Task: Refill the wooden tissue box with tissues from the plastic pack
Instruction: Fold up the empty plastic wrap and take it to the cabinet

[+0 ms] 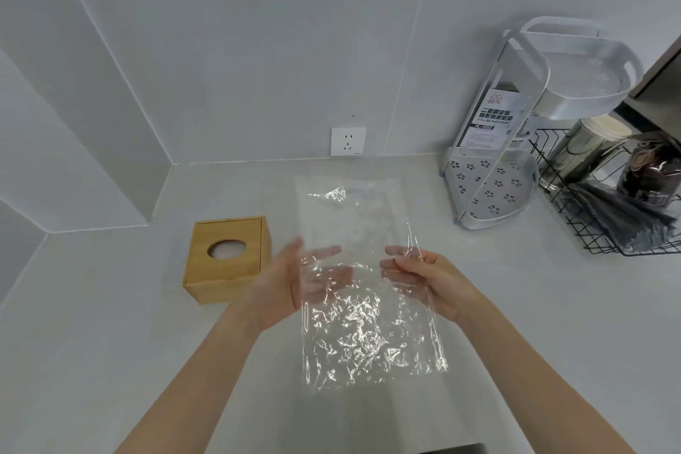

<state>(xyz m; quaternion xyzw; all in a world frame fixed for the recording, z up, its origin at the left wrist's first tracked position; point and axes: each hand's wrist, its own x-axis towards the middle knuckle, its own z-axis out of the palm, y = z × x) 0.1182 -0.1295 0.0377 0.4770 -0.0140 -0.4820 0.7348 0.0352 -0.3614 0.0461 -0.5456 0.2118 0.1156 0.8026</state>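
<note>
The wooden tissue box (227, 262) stands on the counter to the left, and something white shows in its oval top opening. I hold a clear, crinkled plastic pack (368, 335) up in front of me, over the counter. My left hand (283, 284) grips its left edge, fingers showing through the film. On the right edge my right hand (423, 280) pinches the film. Just beyond my hands a pale flat rectangle (350, 210) with a glossy crease lies on the counter; I cannot tell if it is tissues or more of the film.
A white two-tier corner shelf (493, 188) with a label stands at the back right. Next to it, a black wire basket (608, 217) holds dark items and a metal can. A wall socket (348, 141) is behind. The counter meets the wall corner on the left.
</note>
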